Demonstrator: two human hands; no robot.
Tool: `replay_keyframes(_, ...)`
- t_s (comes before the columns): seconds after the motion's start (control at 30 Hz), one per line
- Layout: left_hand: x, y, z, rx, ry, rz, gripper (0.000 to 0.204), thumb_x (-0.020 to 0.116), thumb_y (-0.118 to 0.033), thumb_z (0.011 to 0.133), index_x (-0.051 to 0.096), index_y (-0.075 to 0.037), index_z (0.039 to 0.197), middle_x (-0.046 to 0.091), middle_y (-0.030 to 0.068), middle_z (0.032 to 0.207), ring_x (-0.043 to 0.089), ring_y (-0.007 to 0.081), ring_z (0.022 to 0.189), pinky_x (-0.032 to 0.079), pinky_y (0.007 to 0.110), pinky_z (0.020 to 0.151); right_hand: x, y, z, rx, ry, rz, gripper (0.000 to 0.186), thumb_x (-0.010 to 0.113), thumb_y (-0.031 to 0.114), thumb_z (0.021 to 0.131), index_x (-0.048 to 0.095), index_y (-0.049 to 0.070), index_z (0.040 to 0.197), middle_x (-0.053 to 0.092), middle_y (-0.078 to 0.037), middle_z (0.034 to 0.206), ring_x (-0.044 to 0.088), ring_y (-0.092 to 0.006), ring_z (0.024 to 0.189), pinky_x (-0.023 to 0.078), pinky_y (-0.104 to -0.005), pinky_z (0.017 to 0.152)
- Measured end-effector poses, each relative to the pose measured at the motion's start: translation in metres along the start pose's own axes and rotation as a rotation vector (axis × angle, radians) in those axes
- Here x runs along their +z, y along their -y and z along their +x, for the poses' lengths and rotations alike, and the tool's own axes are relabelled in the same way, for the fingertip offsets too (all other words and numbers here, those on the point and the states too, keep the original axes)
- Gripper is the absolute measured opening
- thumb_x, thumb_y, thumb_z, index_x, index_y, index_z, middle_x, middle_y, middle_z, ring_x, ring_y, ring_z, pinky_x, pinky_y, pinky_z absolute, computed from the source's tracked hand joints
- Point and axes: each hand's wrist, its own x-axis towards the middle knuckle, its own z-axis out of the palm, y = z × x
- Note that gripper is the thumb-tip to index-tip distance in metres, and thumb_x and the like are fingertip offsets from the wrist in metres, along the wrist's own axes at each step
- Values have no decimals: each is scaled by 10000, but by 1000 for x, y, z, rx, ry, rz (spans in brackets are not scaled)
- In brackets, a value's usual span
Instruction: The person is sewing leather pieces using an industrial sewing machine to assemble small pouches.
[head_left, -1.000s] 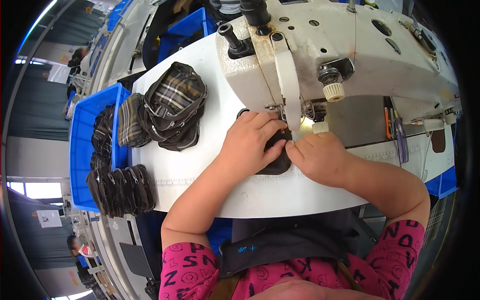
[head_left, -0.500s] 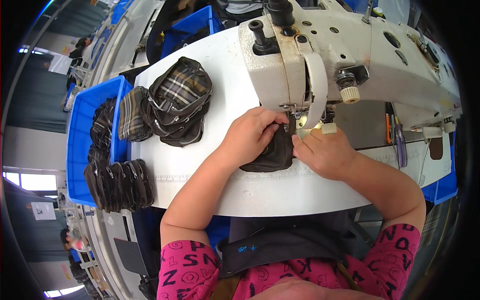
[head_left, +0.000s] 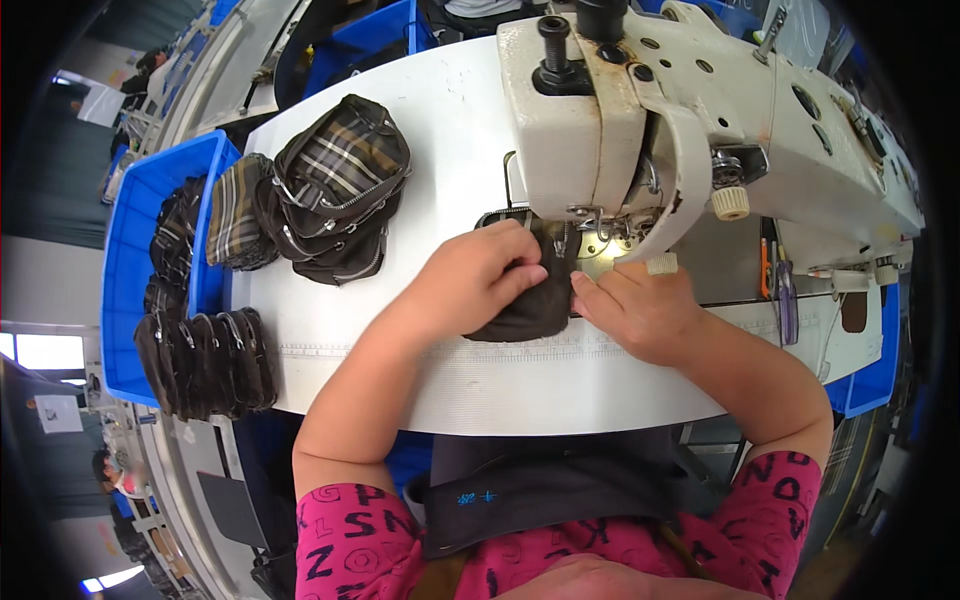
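Note:
A dark brown fabric pouch with a zipper along its edges lies on the white sewing table, just left of the sewing machine's presser foot. My left hand rests on the pouch's left part, thumb and fingers drawn together on the cloth. At the pouch's right edge is my right hand, its fingers bent and close together, fingertips against the cloth. The right thumb is mostly hidden. Light falls on the metal needle plate between the pouch and the machine arm.
Stacked plaid-and-brown pouches stand on the table's left side. More brown pouches sit in a row beside a blue bin. The machine head overhangs the work. A purple-handled screwdriver lies at right.
The pouch has come left, away from the presser foot, and more of its zippered top edge shows. Both hands moved with it. The whole view has shifted slightly.

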Motion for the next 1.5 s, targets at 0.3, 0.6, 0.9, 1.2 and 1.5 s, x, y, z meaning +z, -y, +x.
replay_keyframes(0.3,-6,6,4,-184,120,-203,178,668,-235,994,626,-63,1011,674,142,918,647,346,866,513,410,770,0,1,1,55,-12,-24,252,752,201,802,720,76,1020,491,16,685,569,-144,630,398,-331,483)
replay_keyframes(0.6,5,4,4,-92,87,-111,165,704,-196,970,617,-61,1007,637,116,949,616,344,910,503,388,805,1,4,-1,53,36,-70,260,709,130,719,707,54,968,536,21,705,572,-138,647,411,-321,469)
replay_keyframes(0.9,10,-6,6,180,-138,185,222,772,-169,814,703,-148,1024,631,18,1110,589,251,1081,401,461,937,2,2,-5,-117,183,67,254,687,70,756,701,-34,988,637,-35,710,618,-168,624,478,-312,462)
replay_keyframes(1.2,21,-26,7,229,-72,452,348,737,-187,795,743,-132,1138,692,14,1152,627,257,1082,449,426,943,-3,4,-8,-154,185,37,261,694,71,749,713,-96,949,653,-80,671,622,-197,558,481,-325,505)
replay_keyframes(1.5,28,-29,3,245,-52,552,415,749,-193,802,728,-88,1203,668,40,1197,622,277,1114,447,468,961,-2,4,-9,-166,175,28,218,699,68,769,725,-84,922,654,-79,662,631,-199,563,481,-325,509)
